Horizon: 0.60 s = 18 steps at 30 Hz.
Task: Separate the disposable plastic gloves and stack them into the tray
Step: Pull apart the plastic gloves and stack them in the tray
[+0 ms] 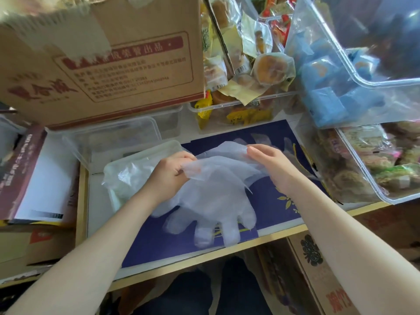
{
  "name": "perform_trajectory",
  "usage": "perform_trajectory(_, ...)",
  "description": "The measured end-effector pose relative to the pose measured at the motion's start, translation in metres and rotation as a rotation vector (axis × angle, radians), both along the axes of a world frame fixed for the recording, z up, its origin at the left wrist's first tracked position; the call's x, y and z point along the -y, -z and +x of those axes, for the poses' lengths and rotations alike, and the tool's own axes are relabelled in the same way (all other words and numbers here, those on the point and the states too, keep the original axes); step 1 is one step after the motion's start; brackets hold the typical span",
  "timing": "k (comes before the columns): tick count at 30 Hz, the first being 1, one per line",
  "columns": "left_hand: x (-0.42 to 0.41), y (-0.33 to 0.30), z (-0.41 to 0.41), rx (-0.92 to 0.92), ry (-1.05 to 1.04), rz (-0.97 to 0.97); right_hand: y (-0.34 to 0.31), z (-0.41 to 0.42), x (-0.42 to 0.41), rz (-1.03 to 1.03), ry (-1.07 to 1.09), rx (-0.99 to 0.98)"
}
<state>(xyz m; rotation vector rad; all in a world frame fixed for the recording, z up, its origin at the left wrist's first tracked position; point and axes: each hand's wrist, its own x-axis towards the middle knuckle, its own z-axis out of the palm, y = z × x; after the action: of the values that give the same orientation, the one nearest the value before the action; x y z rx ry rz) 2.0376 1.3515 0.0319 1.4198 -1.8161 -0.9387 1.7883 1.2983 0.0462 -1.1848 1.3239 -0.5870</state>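
Your forearms reach in from the bottom edge over the blue mat (268, 201), where the plastic gloves (211, 201) lie bunched, fingers pointing toward you. Your left hand (169, 172) pinches a cuff edge between curled fingers and thumb. Your right hand (270, 162) holds the opposite edge, fingers nearly straight, thumb hidden, so that grip is unclear. The clear tray (141, 153) sits just left, touching the gloves
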Motion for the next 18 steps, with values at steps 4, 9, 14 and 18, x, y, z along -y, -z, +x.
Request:
perform_trajectory(4, 0.002, -0.009, 0.007, -0.127, -0.062, 0.183, -0.008, 0.000, -0.006, -0.048, -0.012, 0.065)
perform_trajectory(9, 0.000, -0.011, 0.006, -0.300, -0.238, 0.396, -0.019, 0.018, -0.008, -0.109, 0.092, 0.114)
perform_trajectory(14, 0.005, -0.008, 0.012, -0.395, -0.505, 0.517, -0.017, 0.019, -0.012, -0.094, 0.394, 0.048)
perform_trajectory(18, 0.009, -0.006, 0.017, -0.397, -0.626, 0.621, -0.029, 0.009, -0.020, 0.023, 0.552, 0.175)
